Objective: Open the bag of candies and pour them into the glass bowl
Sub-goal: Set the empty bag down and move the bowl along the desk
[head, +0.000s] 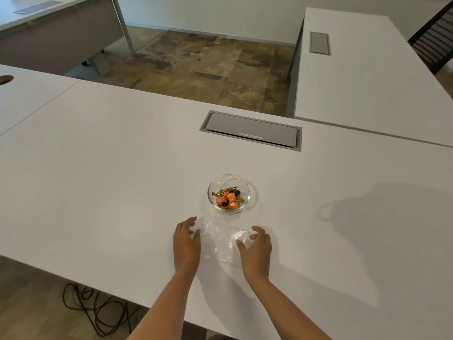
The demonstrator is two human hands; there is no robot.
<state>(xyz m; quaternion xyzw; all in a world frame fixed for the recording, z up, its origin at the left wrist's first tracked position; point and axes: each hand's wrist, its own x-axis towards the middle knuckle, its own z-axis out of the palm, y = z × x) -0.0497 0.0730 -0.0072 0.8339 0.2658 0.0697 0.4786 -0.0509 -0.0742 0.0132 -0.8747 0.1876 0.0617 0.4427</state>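
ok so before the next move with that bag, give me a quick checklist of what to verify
1. Candies are in the glass bowl: ok, orange and gold wrapped pieces lie inside.
2. Clear plastic bag is empty: ok as far as it shows, no candy visible through it.
3. No candies spilled on the white desk: ok, none seen around the bowl.
4. Bowl upright and apart from the bag: ok, it stands just beyond the bag.
5. Left hand and right hand placement: ok, one on each end of the bag, fingers curled on the plastic.
6. Firmness of either grip: cannot tell.
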